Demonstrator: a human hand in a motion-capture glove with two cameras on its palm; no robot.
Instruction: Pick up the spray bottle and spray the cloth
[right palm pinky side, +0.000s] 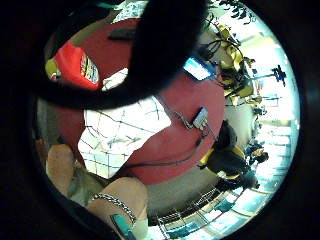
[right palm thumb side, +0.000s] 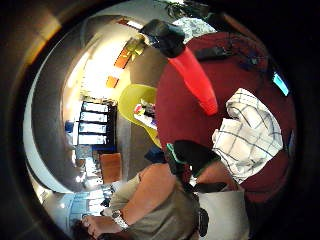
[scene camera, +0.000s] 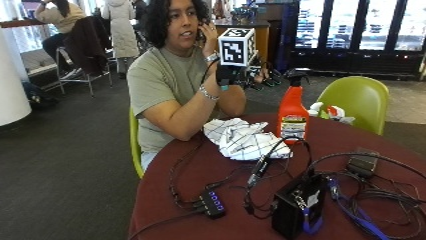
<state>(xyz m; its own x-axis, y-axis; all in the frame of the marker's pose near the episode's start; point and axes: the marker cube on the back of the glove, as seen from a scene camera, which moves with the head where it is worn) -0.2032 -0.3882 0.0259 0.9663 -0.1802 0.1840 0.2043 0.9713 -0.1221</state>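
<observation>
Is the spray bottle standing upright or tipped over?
Upright: the spray bottle stands on its base on the table, nozzle up, beside the cloth.

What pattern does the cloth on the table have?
The cloth is white with a dark checked grid of thin lines, seen best in the outside view.

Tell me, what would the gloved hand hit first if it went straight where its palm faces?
Probably the checked cloth, central in the palm view of the right hand; the spray bottle stands off to one side. Depth is unclear.

A café or canteen: drinks fridges (scene camera: 346, 30), scattered chairs (scene camera: 356, 100), round table (scene camera: 200, 200).
</observation>
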